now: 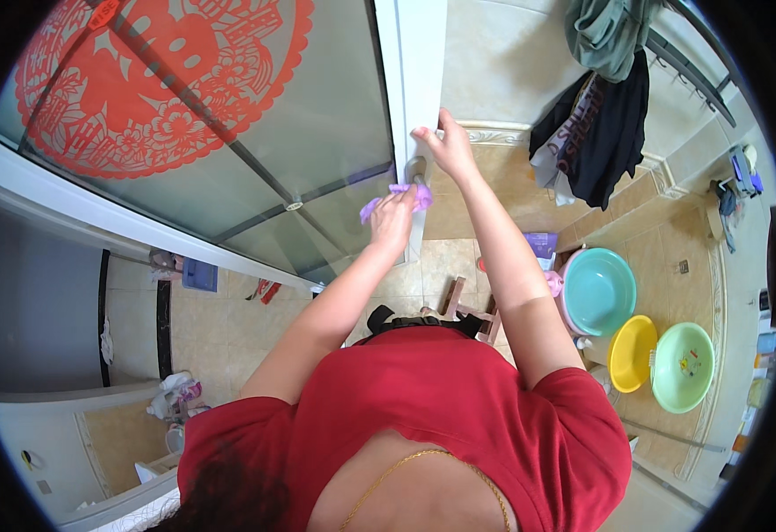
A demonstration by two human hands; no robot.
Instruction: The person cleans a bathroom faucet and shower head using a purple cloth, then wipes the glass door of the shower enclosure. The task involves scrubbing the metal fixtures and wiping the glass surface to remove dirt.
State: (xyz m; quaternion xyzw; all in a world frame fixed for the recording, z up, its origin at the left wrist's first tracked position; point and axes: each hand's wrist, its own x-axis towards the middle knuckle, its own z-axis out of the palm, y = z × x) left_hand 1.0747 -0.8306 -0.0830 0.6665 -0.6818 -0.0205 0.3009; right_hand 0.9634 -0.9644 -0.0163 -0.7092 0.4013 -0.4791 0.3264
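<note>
Bunched in the left hand (393, 219), a purple cloth (423, 197) sits at the door handle (417, 168), partly covered; the right hand (452, 151) clasps the white-framed glass door (416, 62)'s edge. Rightward, dark clothes (605, 142) hang; a turquoise basin (599, 291), yellow basin (631, 354) and green basin (682, 381) stand near a wooden stool (453, 296).

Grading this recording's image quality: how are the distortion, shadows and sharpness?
Head view: strong fisheye, the rack bowing near the rim, corners black; head view: soft shadow on the wall beside the clothes; head view: the cloth and red decal show no obvious blur.
</note>
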